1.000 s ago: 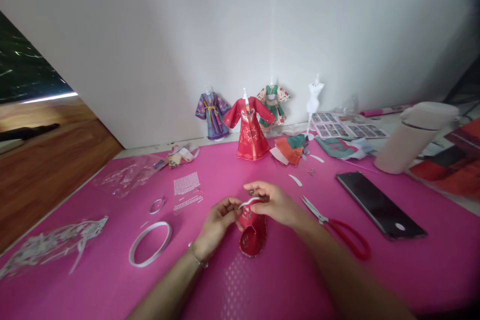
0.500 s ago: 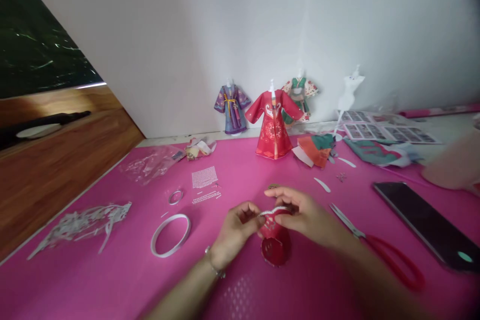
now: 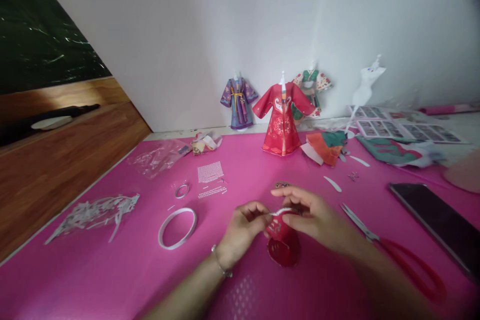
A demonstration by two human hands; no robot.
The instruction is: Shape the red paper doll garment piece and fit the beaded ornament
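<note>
Low over the pink tabletop, both of my hands hold a small red doll garment with a white trim along its upper edge. My left hand, a bracelet on its wrist, pinches the left end of that edge. Thumb and fingers of my right hand grip the right end. The garment's rounded red opening hangs below, facing me. My fingers cover part of its top. Just behind the right hand lies a small brownish patterned piece.
Miniature robes in purple, red and green stand by the wall, near a white mannequin. Scissors and a phone lie right. A tape roll, bead sheets and plastic bags lie left.
The whole view has shifted, so things appear a little farther right. Both hands keep their pinch on the red garment, with hardly any movement of the fingers.
</note>
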